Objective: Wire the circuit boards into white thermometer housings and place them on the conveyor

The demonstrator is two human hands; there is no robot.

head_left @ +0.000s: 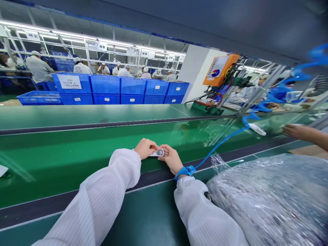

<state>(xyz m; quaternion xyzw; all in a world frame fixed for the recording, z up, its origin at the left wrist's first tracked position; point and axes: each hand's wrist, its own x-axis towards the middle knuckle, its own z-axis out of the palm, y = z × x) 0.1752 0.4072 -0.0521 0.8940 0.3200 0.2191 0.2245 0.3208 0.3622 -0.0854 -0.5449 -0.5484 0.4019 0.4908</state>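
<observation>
Holding a white part [160, 152] in both hands [145, 148] [173, 160]; bin sign [69, 82] reads "R202".

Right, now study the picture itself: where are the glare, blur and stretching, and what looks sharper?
Head view: strip lights shine brightly; pale reflections streak the green belt; highlights speckle the clear plastic. Head view, right side: the blue coiled cord looks smeared and stretched. Head view, centre: left hand and right hand look crisper, but the white part is too small for detail.
</observation>
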